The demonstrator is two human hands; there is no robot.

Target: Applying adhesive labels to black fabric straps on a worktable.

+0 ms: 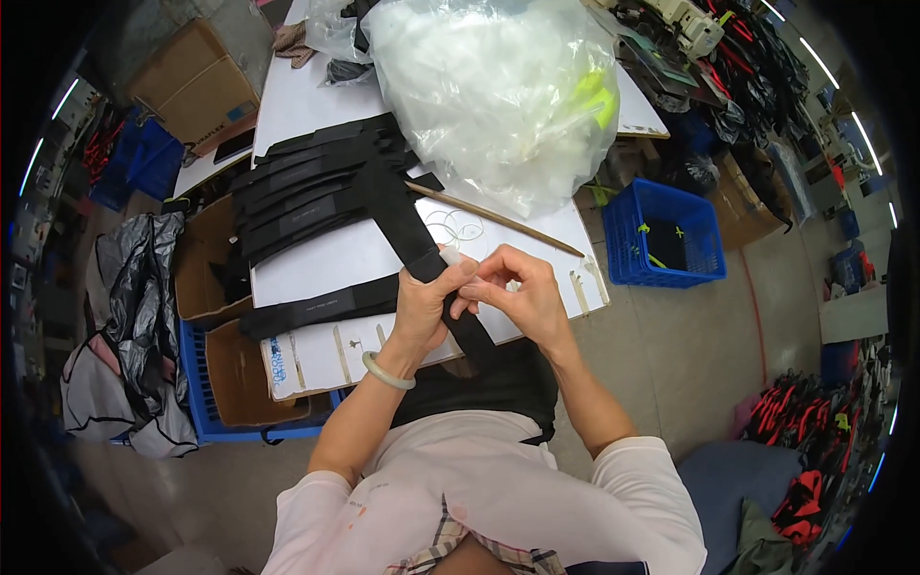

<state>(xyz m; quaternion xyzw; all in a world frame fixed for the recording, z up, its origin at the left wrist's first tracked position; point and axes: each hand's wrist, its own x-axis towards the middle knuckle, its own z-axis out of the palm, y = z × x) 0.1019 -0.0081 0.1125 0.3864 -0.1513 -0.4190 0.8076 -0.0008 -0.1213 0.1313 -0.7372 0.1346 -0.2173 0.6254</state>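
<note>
Clear plastic bag (498,86): the biggest thing on the table, bulging and crumpled at the far end, with something yellow-green showing through its right side.

White table (316,259): a pale board top, bare in the middle, with bits of tape along its near edge.

Stack of black straps (302,196): a fanned pile on the left of the table, lying flat and fairly neat. I judge these to be one batch, either waiting their turn or already handled; the picture does not tell which.

Single strap (321,307): one more black strap lies alone across the near left of the table, apart from the pile.

Strap in hand (407,230): a long black strap runs from the pile diagonally down to the person's hands and on over the table edge toward the lap. It looks to be mid-handling, not yet laid aside.

Blue crate (666,235): on the floor to the right, nearly empty, with a few small yellow-green bits inside.

Left hand (426,307): closed around the strap, thumb on top, a pale bangle at the wrist.

Right hand (522,292): fingertips pinched together right at the strap's upper edge, touching the left thumb; whether they grasp the strap itself or some small item on it is too small to tell.

Wooden stick (498,218): thin, lying slantwise just beyond the hands.

Rubber bands (460,228): a few pale loops beside the stick, untouched.
</note>
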